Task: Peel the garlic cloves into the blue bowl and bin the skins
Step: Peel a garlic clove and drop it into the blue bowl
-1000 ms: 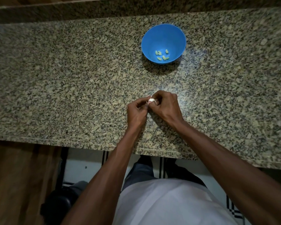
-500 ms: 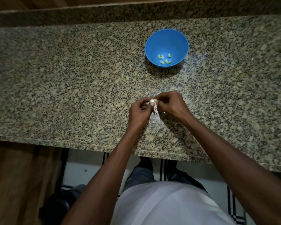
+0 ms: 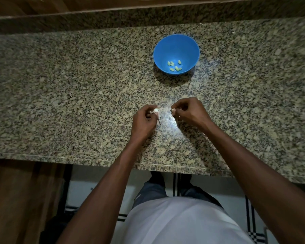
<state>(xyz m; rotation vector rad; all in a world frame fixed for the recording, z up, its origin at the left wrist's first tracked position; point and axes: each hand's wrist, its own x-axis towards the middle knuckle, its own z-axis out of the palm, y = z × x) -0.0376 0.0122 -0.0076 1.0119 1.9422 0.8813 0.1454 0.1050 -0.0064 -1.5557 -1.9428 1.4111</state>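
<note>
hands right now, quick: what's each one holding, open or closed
Left hand: closed, pinching a garlic piece with loose skin hanging from it.
Right hand: closed, pinching a small pale piece; clove or skin, cannot tell.

The bowl (image 3: pixel 176 54) stands on the surface (image 3: pixel 60 95), toward its far side, right of centre. Several peeled cloves (image 3: pixel 174 66) lie in the bowl. Nearer the front edge, the left hand (image 3: pixel 144 120) and right hand (image 3: pixel 189 112) are positioned side by side above the surface, apart, with the bowl behind them
</note>
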